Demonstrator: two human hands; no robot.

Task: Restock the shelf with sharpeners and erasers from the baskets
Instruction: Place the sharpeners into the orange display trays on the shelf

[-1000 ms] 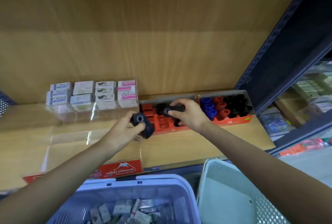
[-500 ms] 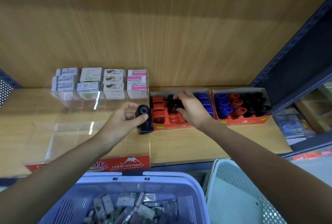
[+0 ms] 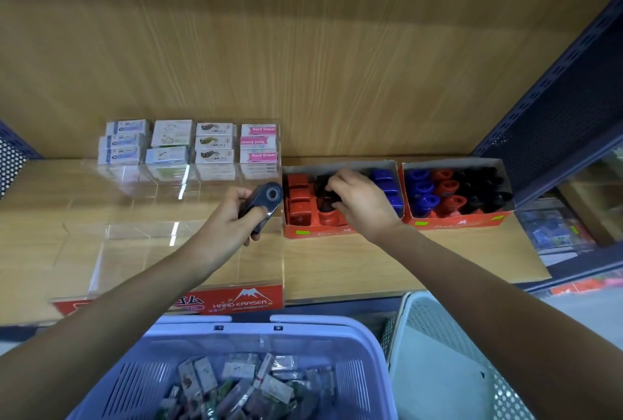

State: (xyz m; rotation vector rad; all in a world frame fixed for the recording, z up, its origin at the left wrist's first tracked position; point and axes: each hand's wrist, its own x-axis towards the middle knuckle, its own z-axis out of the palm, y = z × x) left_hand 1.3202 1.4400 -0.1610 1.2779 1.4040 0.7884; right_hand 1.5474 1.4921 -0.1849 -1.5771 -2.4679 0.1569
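While the right hand (image 3: 357, 198) pinches a black plastic sharpener (image 3: 324, 196) inside the red cardboard tray (image 3: 317, 231) at centre frame, seat it squarely in a free slot before the left hand (image 3: 232, 219), gripping a second black sharpener (image 3: 264, 200), follows.

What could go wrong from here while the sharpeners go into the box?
The right hand presses a black sharpener into the red tray; it may seat crooked or jam against its neighbours. The left hand holds a second sharpener by the clear eraser case; it could knock the wall or slip out.
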